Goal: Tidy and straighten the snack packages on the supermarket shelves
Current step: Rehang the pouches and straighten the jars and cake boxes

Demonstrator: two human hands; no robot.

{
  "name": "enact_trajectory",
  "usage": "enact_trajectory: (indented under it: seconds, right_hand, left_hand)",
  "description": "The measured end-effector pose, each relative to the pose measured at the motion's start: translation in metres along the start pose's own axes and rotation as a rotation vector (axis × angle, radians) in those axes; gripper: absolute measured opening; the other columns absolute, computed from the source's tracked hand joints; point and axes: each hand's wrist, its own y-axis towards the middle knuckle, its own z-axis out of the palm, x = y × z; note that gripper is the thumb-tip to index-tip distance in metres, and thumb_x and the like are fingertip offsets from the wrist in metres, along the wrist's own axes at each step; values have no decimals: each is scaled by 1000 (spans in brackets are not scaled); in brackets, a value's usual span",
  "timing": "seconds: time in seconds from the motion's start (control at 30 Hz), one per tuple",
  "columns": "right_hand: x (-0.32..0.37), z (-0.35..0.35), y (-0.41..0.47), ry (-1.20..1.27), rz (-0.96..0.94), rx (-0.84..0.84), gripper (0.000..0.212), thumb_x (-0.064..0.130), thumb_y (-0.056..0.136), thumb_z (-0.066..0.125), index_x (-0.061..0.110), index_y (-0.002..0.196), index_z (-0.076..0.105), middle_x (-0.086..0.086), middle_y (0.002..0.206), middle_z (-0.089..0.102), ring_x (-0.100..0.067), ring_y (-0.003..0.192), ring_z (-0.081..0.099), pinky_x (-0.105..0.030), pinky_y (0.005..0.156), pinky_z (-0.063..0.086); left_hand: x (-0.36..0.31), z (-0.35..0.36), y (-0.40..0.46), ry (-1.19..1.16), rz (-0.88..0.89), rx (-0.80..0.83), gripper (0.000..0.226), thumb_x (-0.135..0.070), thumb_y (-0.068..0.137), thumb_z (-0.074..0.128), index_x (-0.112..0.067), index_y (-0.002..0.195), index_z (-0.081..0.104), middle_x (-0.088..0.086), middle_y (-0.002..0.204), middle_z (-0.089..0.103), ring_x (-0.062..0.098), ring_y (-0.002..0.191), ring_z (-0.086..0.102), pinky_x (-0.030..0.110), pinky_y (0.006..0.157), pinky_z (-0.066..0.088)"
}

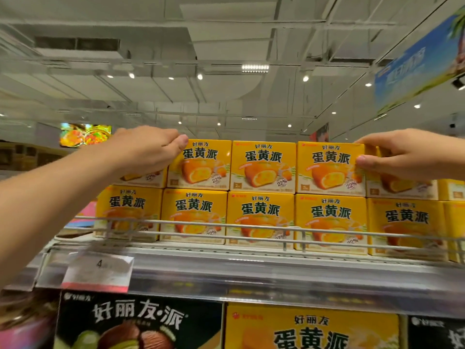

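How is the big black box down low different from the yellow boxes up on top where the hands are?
The black box is dark and pictures round chocolate pies; the top-row yellow boxes picture an orange-filled cake. The black box sits under the shelf edge and looks bigger; the yellow ones are stacked above it, behind a wire rail. The left hand and right hand touch only yellow boxes. Both carry Chinese lettering.

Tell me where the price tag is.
The price tag hangs on the shelf's front rail, lower left in the head view, under the left arm and above the black box.
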Motion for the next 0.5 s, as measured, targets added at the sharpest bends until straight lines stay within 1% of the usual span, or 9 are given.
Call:
enact_trajectory:
  seconds: [0.07, 0.13, 0.17, 0.2, 0.27, 0.33, 0.37, 0.43, 0.5]
  right_hand:
    - [6, -1, -4, -8, 20, 35, 76, 70, 68, 37, 34, 134, 49, 16, 93, 62, -7, 81, 61, -25, 63, 45]
    - [14, 0, -8, -13, 21, 14, 73, 64, 77, 43, 31, 142, 41, 5, 113, 63, -20, 99, 61, -34, 78, 50]
    - [16, 2, -11, -39, -14, -59, 70, 57, 83, 49, 26, 145, 40, -1, 126, 61, -25, 111, 58, -40, 89, 50]
    - [18, 5, -15, -67, -59, -161, 67, 50, 87, 56, 20, 145, 42, -5, 135, 57, -28, 121, 53, -44, 98, 47]
    - [24, 16, -30, -72, -157, -333, 60, 39, 88, 63, 13, 141, 48, -11, 142, 52, -31, 132, 45, -48, 108, 38]
    - [30, 31, -54, -52, -235, -416, 51, 32, 90, 64, 10, 135, 54, -14, 142, 51, -32, 133, 44, -49, 110, 35]
    - [30, 40, -66, -42, -259, -430, 47, 31, 92, 62, 8, 133, 56, -15, 141, 52, -32, 133, 45, -49, 110, 35]
    - [30, 60, -94, -14, -279, -394, 49, 33, 90, 58, 8, 131, 58, -14, 141, 52, -32, 133, 45, -49, 111, 35]
    - [24, 78, -119, 0, -275, -364, 51, 35, 88, 57, 8, 131, 58, -14, 142, 51, -32, 134, 44, -45, 113, 32]
  left_hand:
    - [-2, 2, 3, 24, 8, 43, 65, -59, 94, 12, -17, 115, 58, 12, 108, 66, 35, 102, 60, 47, 89, 41]
    - [-10, 5, 6, 70, -13, 54, 63, -60, 95, 12, -23, 129, 51, 10, 125, 60, 35, 119, 53, 57, 106, 28]
    - [-19, 5, 6, 82, 16, 3, 63, -59, 96, 12, -24, 134, 48, 9, 131, 56, 34, 125, 48, 58, 110, 22]
    - [-32, 7, 3, 60, 89, -80, 64, -59, 95, 12, -23, 136, 48, 9, 134, 55, 32, 127, 46, 57, 112, 22]
    - [-68, 9, -15, -59, 292, -195, 65, -56, 92, 18, -19, 131, 54, 9, 130, 57, 30, 122, 49, 52, 107, 32]
    - [-110, 16, -43, -171, 443, -212, 61, -52, 92, 24, -17, 128, 58, 10, 130, 58, 31, 122, 50, 48, 105, 34]
    - [-129, 22, -57, -201, 475, -183, 61, -52, 91, 24, -18, 129, 58, 10, 134, 55, 30, 126, 47, 47, 107, 31]
    - [-163, 33, -84, -192, 461, -71, 65, -55, 90, 17, -23, 138, 49, 6, 146, 45, 25, 138, 35, 45, 116, 21]
    - [-187, 47, -101, -141, 419, -10, 68, -57, 91, 14, -25, 147, 34, 3, 154, 34, 22, 145, 24, 43, 119, 12]
